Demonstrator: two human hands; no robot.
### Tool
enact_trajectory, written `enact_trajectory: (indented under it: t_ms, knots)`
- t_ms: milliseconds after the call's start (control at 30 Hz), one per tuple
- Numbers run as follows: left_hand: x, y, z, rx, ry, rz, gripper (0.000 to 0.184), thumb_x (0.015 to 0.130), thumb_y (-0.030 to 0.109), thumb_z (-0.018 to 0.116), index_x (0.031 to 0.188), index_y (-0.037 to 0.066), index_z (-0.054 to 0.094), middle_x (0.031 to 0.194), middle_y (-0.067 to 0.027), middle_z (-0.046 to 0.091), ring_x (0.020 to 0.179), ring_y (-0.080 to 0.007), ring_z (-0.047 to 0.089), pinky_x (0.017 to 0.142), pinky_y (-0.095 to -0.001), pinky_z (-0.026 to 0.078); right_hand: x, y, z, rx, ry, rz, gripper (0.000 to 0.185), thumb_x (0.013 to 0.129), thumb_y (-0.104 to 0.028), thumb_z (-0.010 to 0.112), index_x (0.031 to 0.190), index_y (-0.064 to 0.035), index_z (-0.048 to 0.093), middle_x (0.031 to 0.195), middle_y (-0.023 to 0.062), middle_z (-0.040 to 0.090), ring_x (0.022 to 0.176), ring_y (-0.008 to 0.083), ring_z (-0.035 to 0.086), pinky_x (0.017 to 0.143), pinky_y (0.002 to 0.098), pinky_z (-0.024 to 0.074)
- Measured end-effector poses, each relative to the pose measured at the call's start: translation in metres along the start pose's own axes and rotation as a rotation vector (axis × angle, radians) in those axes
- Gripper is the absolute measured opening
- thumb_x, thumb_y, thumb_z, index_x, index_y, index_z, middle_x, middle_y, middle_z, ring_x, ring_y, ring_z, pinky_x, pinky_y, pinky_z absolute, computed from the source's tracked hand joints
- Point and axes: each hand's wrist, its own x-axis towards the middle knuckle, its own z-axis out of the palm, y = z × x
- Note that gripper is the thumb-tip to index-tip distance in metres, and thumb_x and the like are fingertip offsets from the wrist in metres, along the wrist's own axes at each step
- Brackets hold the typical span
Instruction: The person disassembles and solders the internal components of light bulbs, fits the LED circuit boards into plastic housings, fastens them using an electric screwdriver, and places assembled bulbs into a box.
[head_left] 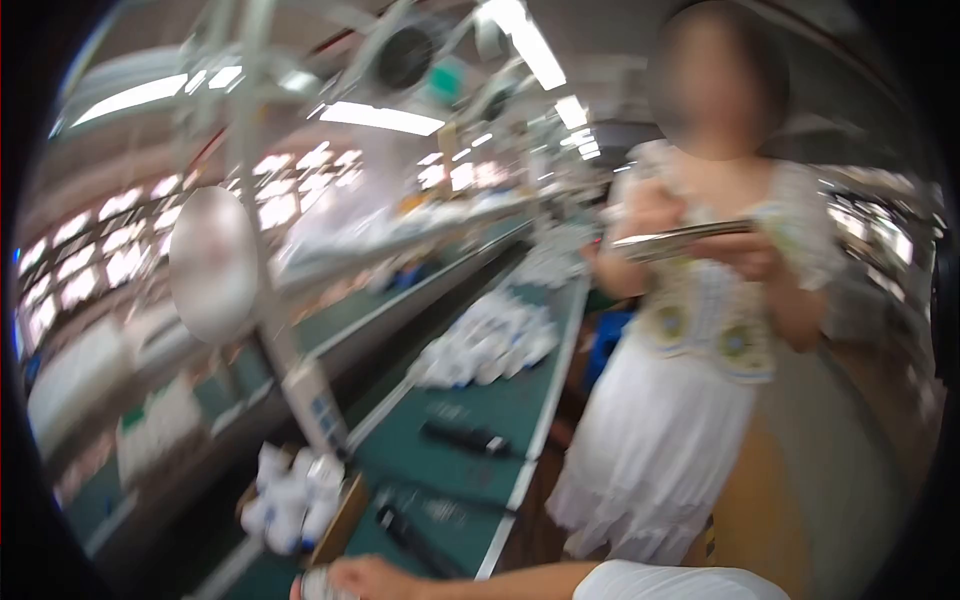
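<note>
My right hand (368,578) is at the bottom edge, its bare forearm reaching in from the right out of a white sleeve. Its fingers are closed on a small white object (322,585), blurred and partly cut off by the frame. Just above it, a cardboard box (342,520) holds several white rounded pieces (290,500). A black tool-like object (410,540) lies on the green work surface (465,405) to the right of the box, and another black one (465,437) lies farther up. My left hand is out of the frame.
A person (700,300) in a white outfit stands at the right, holding a flat object (680,240). A pile of white pieces (490,340) lies farther along the green surface. A pole (305,400) and a round pale disc (213,265) stand at the left, near shelving.
</note>
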Motion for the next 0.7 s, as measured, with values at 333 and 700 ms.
enact_trajectory:
  t_ms: [333,700]
  knots:
    - [-0.016,-0.022,-0.034,0.104,-0.073,-0.011,0.069,0.073,0.022,0.067,0.129,0.003,0.031,0.122,-0.0167,0.036,0.115,-0.0281,0.038,0.098,-0.0352,0.030,0.005,-0.034,0.008,0.460,-0.260,0.529,0.029,0.089,-0.024,0.043,0.084,-0.0009,0.059,0.061,0.0030,0.055,0.044,0.0084,0.050,0.032,0.0196,0.0333]
    - [0.025,-0.052,-0.077,-0.168,-0.113,-0.190,0.050,0.074,0.011,0.068,0.117,0.001,0.043,0.108,-0.0072,0.051,0.100,-0.0154,0.050,0.086,-0.0292,0.043,0.036,-0.016,0.025,0.359,-0.489,0.384,0.033,0.084,-0.010,0.054,0.115,0.0005,0.048,0.081,0.0044,0.059,0.059,0.0071,0.053,0.052,0.0202,0.0438]
